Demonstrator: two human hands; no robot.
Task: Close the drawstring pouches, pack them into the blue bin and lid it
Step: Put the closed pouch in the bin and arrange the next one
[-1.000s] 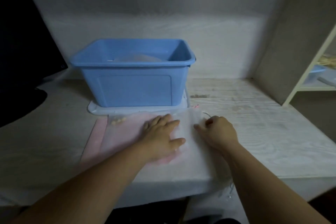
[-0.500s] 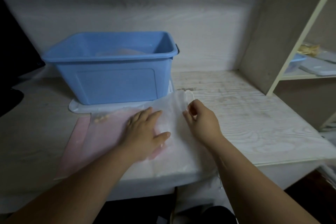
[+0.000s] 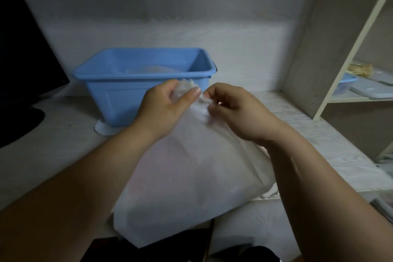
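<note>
Item: packing job, status approx. mid-way (est.). Desk (image 3: pixel 63 155), pale wood grain, carries everything; no loose pouches visible on its bare parts. Pouch (image 3: pixel 191 176), large, white, translucent w/ faint pink showing through, lies centre-near, bottom end hanging over the near desk edge, neck raised toward the far side and bunched tight. Blue bin (image 3: pixel 127 100), far-left of centre, open, no lid on; something pale and filmy sits inside, prob. a pouch already packed, can't confirm. Pale flat sheet (image 3: pixel 104 130) pokes out under the bin's near-left corner, poss. the lid, not certain. Dark monitor (image 3: pixel 21 59) far left; shelf unit (image 3: pixel 350 100) far right w/ misc. trays, not part of the job. Done (est.): at least one item binned; this pouch's neck nearly gathered. Left: finish cinching, drop this one in bin, fit lid. Left hand (image 3: pixel 163 106): raised above desk in front of the bin, palm turned right, fingers and thumb clamped round the gathered neck. Right hand (image 3: pixel 236 110): level w/ left, just beside it, fingertips pinched on the neck's right side, prob. on the cord; cord itself too small to make out. Both forearms reach in from the near edge, converging at the neck.
</note>
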